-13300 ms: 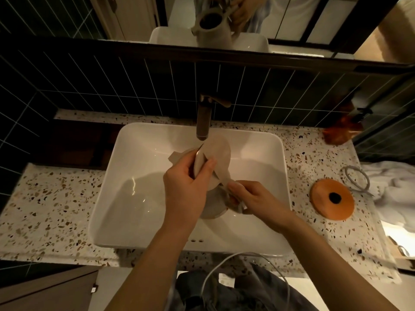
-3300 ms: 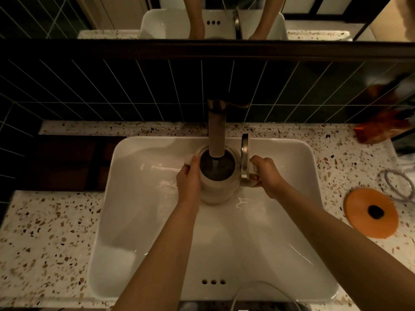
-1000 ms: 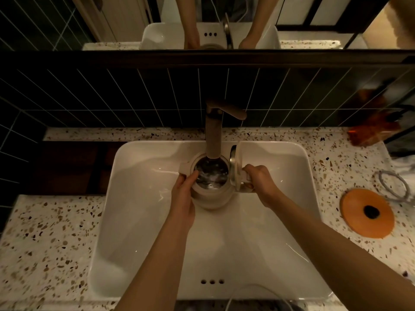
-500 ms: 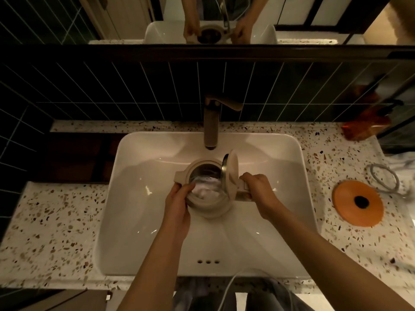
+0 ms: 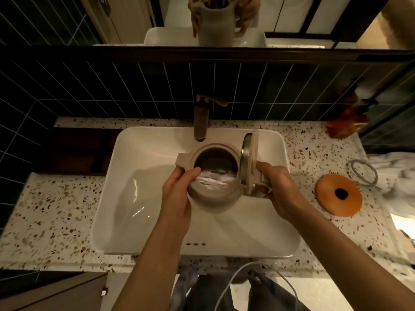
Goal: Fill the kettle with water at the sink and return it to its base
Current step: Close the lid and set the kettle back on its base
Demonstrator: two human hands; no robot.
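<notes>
Over the white basin I hold the beige kettle with both hands, lifted clear of the sink floor and sitting just in front of the faucet, whose spout ends a little behind the kettle's rim. My left hand is curled against the kettle's left wall, fingers wrapped round the body and the thumb lying along the rim near the spout, which points to the left. My right hand is closed around the handle on the kettle's right side, fingers folded under it so I cannot see their tips. The hinged lid stands open and upright at the right of the mouth, its metal inner face turned toward the opening. Inside the kettle I see water, rippled and catching the light, lying toward the near side of the opening. To my right, on the speckled terrazzo counter, the round orange base lies flat with its dark centre showing, well apart from the kettle, and a looped grey cord rests just behind it beside a crumpled white cloth. Farther back in the corner stands an amber pump bottle. Above the dark tiled wall, the mirror shows the kettle and my two hands reflected.
</notes>
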